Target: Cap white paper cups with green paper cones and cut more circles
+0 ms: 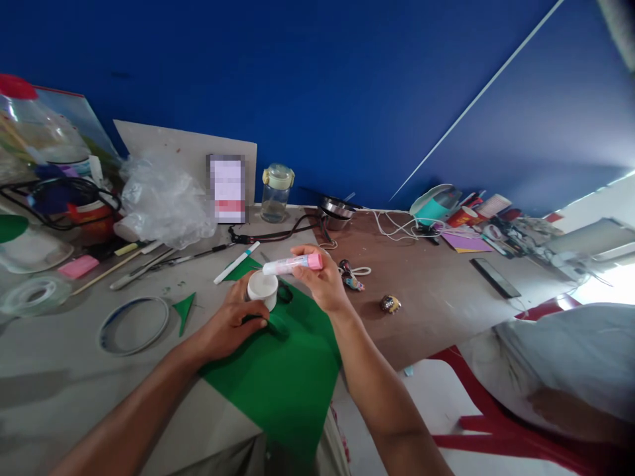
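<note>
My left hand (237, 316) is closed around a short white cylinder (262, 291) with a pale, round top. What lies under its thumb is partly hidden. In my right hand (321, 281) is a glue stick (288, 266) with a pink end toward the palm. Its white end points left, just above the cylinder's rim; I cannot tell whether they touch. Beneath both hands spreads a sheet of green paper (278, 370), reaching over the table's near edge. A black loop (285, 293) like a scissor handle shows beside the cylinder. Behind lies a white pen-like stick (237, 263).
At the left are a grey ring (133, 354), a green paper scrap (184, 312), clear tape (34, 294) and a plastic bag (166, 198). A phone (228, 192) and a glass jar (276, 192) stand behind. Rightward are cables (397, 228) and a red chair (449, 360).
</note>
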A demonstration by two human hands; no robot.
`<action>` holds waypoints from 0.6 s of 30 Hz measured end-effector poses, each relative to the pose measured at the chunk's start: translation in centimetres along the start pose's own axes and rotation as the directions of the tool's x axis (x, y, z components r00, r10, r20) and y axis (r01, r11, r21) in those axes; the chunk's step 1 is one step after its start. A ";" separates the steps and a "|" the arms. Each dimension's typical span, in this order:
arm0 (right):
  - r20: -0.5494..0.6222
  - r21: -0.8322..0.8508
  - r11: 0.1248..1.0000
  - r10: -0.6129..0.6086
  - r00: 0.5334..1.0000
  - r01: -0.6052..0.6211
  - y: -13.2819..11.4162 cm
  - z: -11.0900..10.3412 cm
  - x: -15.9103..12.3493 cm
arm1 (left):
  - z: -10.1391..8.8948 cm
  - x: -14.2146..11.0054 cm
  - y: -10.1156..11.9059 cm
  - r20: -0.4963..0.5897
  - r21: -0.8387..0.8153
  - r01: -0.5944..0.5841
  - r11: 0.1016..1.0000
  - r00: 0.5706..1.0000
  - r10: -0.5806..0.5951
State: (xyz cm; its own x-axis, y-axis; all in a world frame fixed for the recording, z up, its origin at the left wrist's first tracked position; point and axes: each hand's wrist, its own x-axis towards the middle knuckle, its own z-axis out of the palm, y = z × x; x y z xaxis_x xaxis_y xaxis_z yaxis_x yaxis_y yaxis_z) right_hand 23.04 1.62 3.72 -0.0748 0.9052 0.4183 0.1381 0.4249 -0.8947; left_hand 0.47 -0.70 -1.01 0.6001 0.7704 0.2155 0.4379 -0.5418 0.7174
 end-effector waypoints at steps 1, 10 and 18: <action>-0.008 -0.011 1.000 -0.004 1.000 0.004 0.2 0.4 0.0 | 0.0 0.0 0.0 -0.002 0.000 0.003 1.000 1.000 -0.003; 0.049 -0.107 0.983 -0.143 0.989 0.148 -0.1 3.2 -0.4 | 0.0 0.0 0.3 -0.028 0.003 0.001 1.000 1.000 -0.001; 0.108 -0.112 0.984 -0.123 0.986 0.135 -0.6 2.6 -0.4 | 0.0 -0.1 0.1 -0.015 0.010 0.037 0.999 0.999 -0.037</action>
State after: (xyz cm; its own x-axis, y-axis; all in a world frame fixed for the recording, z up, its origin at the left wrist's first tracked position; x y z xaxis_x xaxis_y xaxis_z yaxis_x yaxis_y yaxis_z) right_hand 20.40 0.97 3.65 -0.1978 0.8396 0.5058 0.2365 0.5417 -0.8066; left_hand 0.49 -0.81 -0.92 0.5736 0.7948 0.1983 0.4669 -0.5161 0.7181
